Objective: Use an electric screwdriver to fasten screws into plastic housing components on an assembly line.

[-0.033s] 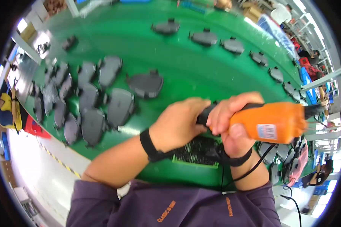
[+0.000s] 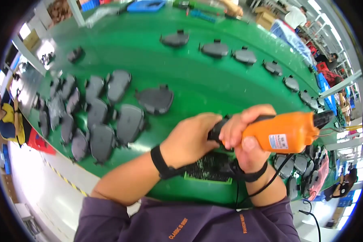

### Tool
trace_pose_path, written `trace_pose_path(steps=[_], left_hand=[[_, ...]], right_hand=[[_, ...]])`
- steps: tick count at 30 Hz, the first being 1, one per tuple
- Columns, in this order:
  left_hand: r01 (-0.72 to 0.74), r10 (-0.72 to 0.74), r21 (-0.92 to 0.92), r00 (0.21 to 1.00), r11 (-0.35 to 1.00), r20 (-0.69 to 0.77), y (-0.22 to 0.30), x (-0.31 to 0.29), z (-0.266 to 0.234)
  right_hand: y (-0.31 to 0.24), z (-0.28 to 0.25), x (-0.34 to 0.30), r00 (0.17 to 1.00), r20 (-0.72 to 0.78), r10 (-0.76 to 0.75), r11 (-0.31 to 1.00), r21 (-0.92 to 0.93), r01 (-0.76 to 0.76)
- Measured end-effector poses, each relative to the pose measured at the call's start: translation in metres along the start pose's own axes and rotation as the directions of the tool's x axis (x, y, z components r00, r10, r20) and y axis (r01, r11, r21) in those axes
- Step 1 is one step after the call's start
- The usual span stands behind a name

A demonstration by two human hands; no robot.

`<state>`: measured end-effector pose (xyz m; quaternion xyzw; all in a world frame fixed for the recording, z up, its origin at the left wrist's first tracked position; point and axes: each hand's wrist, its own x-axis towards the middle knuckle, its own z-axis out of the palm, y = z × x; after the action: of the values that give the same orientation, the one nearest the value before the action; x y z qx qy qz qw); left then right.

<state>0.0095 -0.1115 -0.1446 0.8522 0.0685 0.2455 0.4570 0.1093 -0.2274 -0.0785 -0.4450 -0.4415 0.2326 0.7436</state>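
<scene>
My right hand (image 2: 248,133) is wrapped round an orange corded power tool (image 2: 292,133) with a white label on its side; its kind I cannot make out fully. The tool lies roughly level, its far end pointing right. My left hand (image 2: 195,135) closes on a black part (image 2: 216,130) in front of the tool, right beside my right fingers. Whether that part belongs to the tool or is separate is hidden. Below my hands lies a dark speckled tray (image 2: 207,167) with a bright green edge. A dark grey rounded shell (image 2: 155,99) sits beyond my left hand.
Many more grey shells (image 2: 129,123) cover the green table (image 2: 181,76) on the left. A spaced row of shells (image 2: 214,49) curves along the far side. Others (image 2: 300,164) lie at right beside pink plastic (image 2: 320,175). A black cable (image 2: 276,173) crosses my right forearm. People stand around.
The whole view has shifted slightly, so the table and shells sit a little lower. The orange tool has moved slightly left; both hands keep their grip.
</scene>
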Motion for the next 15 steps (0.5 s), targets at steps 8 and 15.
trace_pose_path(steps=[8,15], left_hand=[[-0.049,0.040,0.103,0.995,0.994,0.086,0.021,0.006,-0.024],[-0.102,0.017,0.286,0.959,0.953,0.283,0.059,-0.013,-0.025]], right_hand=[[-0.081,-0.036,-0.025,0.962,-0.191,-0.196,0.980,-0.013,0.197],[-0.093,-0.054,-0.025,0.983,-0.088,-0.158,0.949,-0.287,0.127]])
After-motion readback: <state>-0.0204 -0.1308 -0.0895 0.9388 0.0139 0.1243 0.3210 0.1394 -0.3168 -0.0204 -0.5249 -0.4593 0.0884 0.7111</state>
